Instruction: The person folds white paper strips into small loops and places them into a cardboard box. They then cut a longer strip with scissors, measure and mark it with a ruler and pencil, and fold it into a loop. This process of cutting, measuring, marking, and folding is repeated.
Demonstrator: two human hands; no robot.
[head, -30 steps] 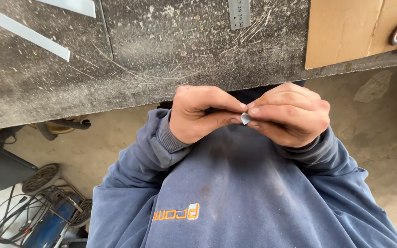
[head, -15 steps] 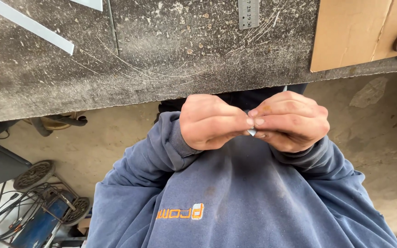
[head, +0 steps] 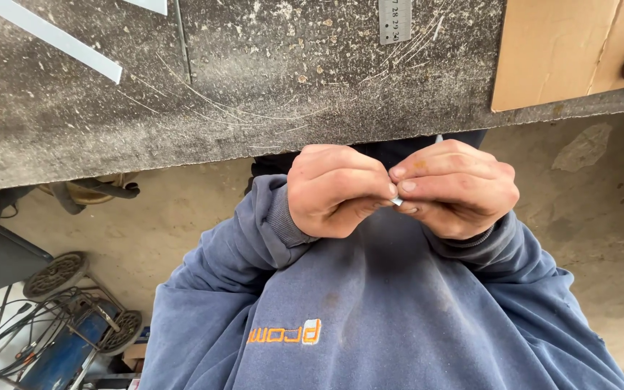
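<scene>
Scratched and dusty, the grey desk [head: 254, 94] fills the top of the view, with a pale metal strip [head: 52, 37] lying across its far left, the end of a steel ruler [head: 394, 20] at the upper edge and a sheet of cardboard [head: 557, 50] on the right. Below its edge lies a sandy floor [head: 182, 217], where a blue wheeled machine [head: 66, 347] with cables sits at the lower left.

Both hands are held close together in front of the blue sweatshirt [head: 370, 318], just under the desk edge. The left hand [head: 337, 189] is curled, thumb and fingers closed, and the right hand [head: 460, 188] meets it fingertip to fingertip. Between them a small shiny metal piece [head: 396, 201] is pinched; only a sliver shows, so its shape cannot be told.

Compared with a second ago, the hands sit slightly lower and nearer the desk edge in the view, and the ruler and cardboard have slid a little, which points to a small head shift. The grip itself is unchanged: both hands remain clamped on the same tiny piece, so the fiddling at the fingertips is ongoing, not finished.
</scene>
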